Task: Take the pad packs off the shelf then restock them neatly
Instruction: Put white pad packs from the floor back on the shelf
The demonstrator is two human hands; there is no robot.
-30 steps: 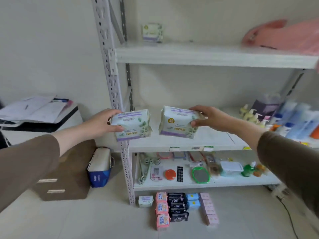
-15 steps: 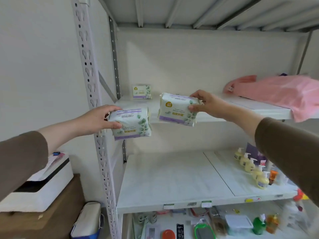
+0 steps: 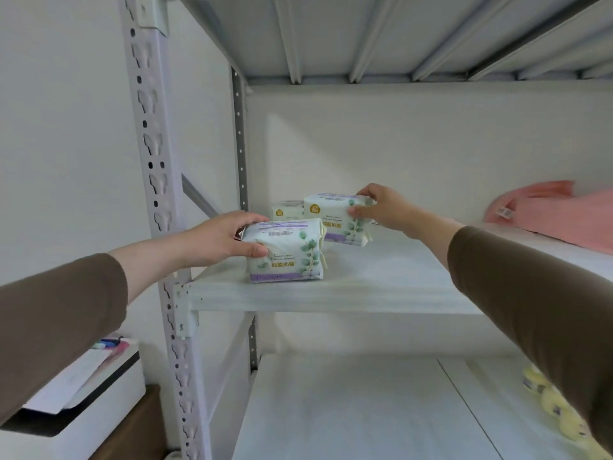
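My left hand [image 3: 221,239] grips a white pad pack with green leaves and a purple band [image 3: 286,250] by its left end; the pack stands on the front left of the upper shelf board [image 3: 365,287]. My right hand [image 3: 381,207] pinches the right end of a second such pack [image 3: 335,218], which sits further back on the same board. A third pack [image 3: 288,210] stands behind them near the back wall, partly hidden by the other two.
A pink bag [image 3: 550,215] lies at the right of the upper shelf. The white perforated upright post [image 3: 156,207] stands left of my left hand. Yellow bottles [image 3: 547,403] sit on the lower shelf at right. A white box on brown furniture [image 3: 76,423] is at lower left.
Both hands have risen from below and moved the two packs onto the upper shelf board. The right pack now sits deeper, close to the third pack. The camera has tilted upward.
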